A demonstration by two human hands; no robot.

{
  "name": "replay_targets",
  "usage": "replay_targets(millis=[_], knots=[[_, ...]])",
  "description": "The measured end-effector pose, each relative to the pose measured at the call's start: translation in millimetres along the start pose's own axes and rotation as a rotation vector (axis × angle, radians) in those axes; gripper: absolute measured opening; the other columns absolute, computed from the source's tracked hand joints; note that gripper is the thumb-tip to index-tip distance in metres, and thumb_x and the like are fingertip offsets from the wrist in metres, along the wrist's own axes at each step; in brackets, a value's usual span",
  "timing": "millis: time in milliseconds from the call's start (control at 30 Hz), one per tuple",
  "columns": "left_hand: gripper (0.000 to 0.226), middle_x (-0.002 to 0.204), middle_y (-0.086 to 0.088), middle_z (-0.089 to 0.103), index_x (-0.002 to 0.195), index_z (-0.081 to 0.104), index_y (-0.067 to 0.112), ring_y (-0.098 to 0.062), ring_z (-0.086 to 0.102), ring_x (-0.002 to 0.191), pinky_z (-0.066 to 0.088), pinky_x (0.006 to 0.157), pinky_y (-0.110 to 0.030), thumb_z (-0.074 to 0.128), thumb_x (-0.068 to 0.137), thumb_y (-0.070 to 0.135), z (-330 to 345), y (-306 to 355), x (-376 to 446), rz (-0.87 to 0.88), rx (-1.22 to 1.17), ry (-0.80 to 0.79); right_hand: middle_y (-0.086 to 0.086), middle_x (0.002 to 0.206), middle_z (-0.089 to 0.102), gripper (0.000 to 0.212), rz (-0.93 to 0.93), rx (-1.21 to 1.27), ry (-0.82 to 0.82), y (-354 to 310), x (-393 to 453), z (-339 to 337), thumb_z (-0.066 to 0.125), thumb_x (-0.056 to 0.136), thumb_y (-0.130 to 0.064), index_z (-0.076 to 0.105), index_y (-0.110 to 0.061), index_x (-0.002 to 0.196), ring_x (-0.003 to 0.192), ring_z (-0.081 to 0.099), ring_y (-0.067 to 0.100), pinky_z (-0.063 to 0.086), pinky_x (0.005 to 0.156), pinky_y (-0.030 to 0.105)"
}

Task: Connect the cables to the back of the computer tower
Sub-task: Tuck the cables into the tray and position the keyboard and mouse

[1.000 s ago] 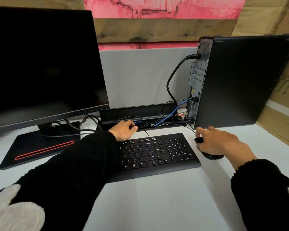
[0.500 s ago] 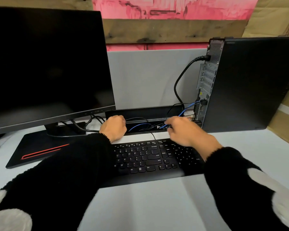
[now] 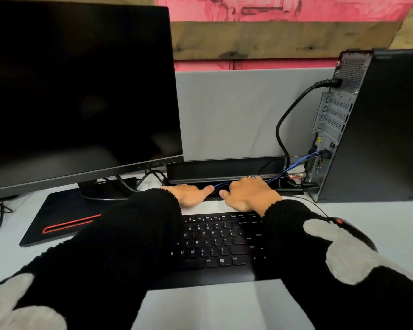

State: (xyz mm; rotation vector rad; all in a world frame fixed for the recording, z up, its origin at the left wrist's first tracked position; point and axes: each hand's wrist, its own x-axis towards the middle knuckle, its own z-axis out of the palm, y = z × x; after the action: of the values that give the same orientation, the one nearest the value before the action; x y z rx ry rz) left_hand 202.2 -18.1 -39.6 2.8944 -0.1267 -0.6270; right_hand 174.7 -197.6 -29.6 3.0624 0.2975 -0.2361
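Both hands (image 3: 224, 192) reach past the keyboard's (image 3: 215, 244) far edge.

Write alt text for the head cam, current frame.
Both hands, left hand and right hand, reach into the cable tray behind the keyboard. A blue cable and black power cable already enter the computer tower.

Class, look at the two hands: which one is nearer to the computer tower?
The right hand. It lies behind the keyboard's right part, beside the computer tower's base. The left hand lies further left, towards the monitor.
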Motion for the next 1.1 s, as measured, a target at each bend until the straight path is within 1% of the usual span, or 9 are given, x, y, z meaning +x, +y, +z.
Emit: replay_targets(millis=[100, 233, 367, 467, 633, 767, 867, 1000, 1100], knots=[[0.088, 0.162, -0.008, 0.037, 0.156, 0.037, 0.017, -0.029, 0.038, 0.146, 0.030, 0.115, -0.042, 0.012, 0.097, 0.076, 4.0, 4.8, 1.8, -0.006, -0.018, -0.047, 0.018, 0.138, 0.061, 0.057, 0.005, 0.053, -0.054, -2.0, 5.6, 3.5, 0.025, 0.106, -0.052, 0.063, -0.015, 0.128, 0.130, 0.055, 0.037, 0.040, 0.108, 0.048], [0.088, 0.158, -0.007, 0.043, 0.153, 0.044, 0.016, -0.028, 0.043, 0.142, 0.034, 0.111, -0.039, 0.013, 0.097, 0.076, 3.3, 3.6, 2.9, -0.008, -0.037, -0.065, 0.013, 0.137, 0.061, 0.051, -0.009, 0.057, -0.061, 1.1, 4.5, 7.6, 0.032, 0.105, -0.050, 0.063, -0.016, 0.126, 0.131, 0.052, 0.036, 0.041, 0.110, 0.049], [0.073, 0.121, -0.008, 0.069, 0.117, 0.069, 0.014, -0.026, 0.062, 0.112, 0.049, 0.100, -0.042, 0.026, 0.099, 0.069, 8.2, -8.6, 6.1, 0.144, 0.023, 0.144, 0.011, 0.140, 0.054, 0.048, -0.063, 0.047, 0.111, -1.8, 4.4, 2.7, 0.043, 0.103, -0.044, 0.063, -0.014, 0.135, 0.135, 0.047, 0.034, 0.041, 0.112, 0.049], [0.043, 0.119, -0.002, 0.070, 0.119, 0.071, 0.021, -0.023, 0.064, 0.112, 0.052, 0.097, -0.044, 0.042, 0.103, 0.048, 4.5, -23.9, -2.2, 0.268, 0.008, 0.304, 0.010, 0.139, 0.058, 0.044, -0.111, 0.111, 0.151, -10.9, 11.1, -0.6, 0.043, 0.103, -0.039, 0.063, -0.016, 0.135, 0.129, 0.052, 0.033, 0.044, 0.106, 0.048], [0.047, 0.138, -0.004, 0.063, 0.133, 0.064, 0.026, -0.028, 0.055, 0.130, 0.043, 0.109, -0.042, 0.029, 0.105, 0.038, 4.9, -34.9, -7.8, 0.217, 0.061, 0.169, 0.013, 0.141, 0.060, 0.053, -0.045, 0.191, -0.065, -26.6, 30.9, -2.6, 0.028, 0.107, -0.046, 0.059, -0.017, 0.138, 0.127, 0.055, 0.033, 0.044, 0.098, 0.047], [0.043, 0.116, -0.003, 0.070, 0.101, 0.067, 0.019, -0.023, 0.061, 0.110, 0.045, 0.099, -0.037, 0.029, 0.107, 0.040, 2.3, -25.1, 5.6, 0.147, 0.036, 0.091, 0.010, 0.163, 0.042, 0.065, -0.005, 0.214, -0.232, -30.5, 39.1, 6.1, 0.015, 0.107, -0.054, 0.040, -0.022, 0.158, 0.148, 0.040, 0.032, 0.031, 0.119, 0.051], [0.040, 0.099, -0.009, 0.071, 0.090, 0.070, 0.013, -0.026, 0.066, 0.095, 0.054, 0.089, -0.035, 0.051, 0.098, 0.047, -6.3, -15.3, 21.3, 0.066, 0.024, 0.164, 0.011, 0.166, 0.037, 0.070, 0.044, 0.249, -0.269, -28.1, 45.4, 10.2, 0.017, 0.105, -0.059, 0.037, -0.021, 0.160, 0.152, 0.032, 0.034, 0.016, 0.125, 0.054], [0.028, 0.113, -0.011, 0.067, 0.109, 0.068, 0.014, -0.032, 0.067, 0.101, 0.058, 0.085, -0.041, 0.064, 0.087, 0.030, -3.3, -1.9, 38.0, -0.077, 0.076, 0.297, 0.011, 0.157, 0.048, 0.065, 0.040, 0.289, -0.298, -27.4, 55.6, 14.0, 0.021, 0.103, -0.057, 0.047, -0.024, 0.153, 0.143, 0.043, 0.033, 0.025, 0.119, 0.053], [0.032, 0.124, -0.013, 0.064, 0.122, 0.064, 0.014, -0.035, 0.063, 0.114, 0.056, 0.088, -0.043, 0.061, 0.091, 0.020, -0.4, 5.1, 47.7, -0.113, 0.180, 0.314, 0.012, 0.144, 0.058, 0.058, 0.009, 0.336, -0.312, -26.6, 57.8, 15.3, 0.023, 0.102, -0.057, 0.058, -0.023, 0.133, 0.122, 0.055, 0.030, 0.041, 0.096, 0.043]])
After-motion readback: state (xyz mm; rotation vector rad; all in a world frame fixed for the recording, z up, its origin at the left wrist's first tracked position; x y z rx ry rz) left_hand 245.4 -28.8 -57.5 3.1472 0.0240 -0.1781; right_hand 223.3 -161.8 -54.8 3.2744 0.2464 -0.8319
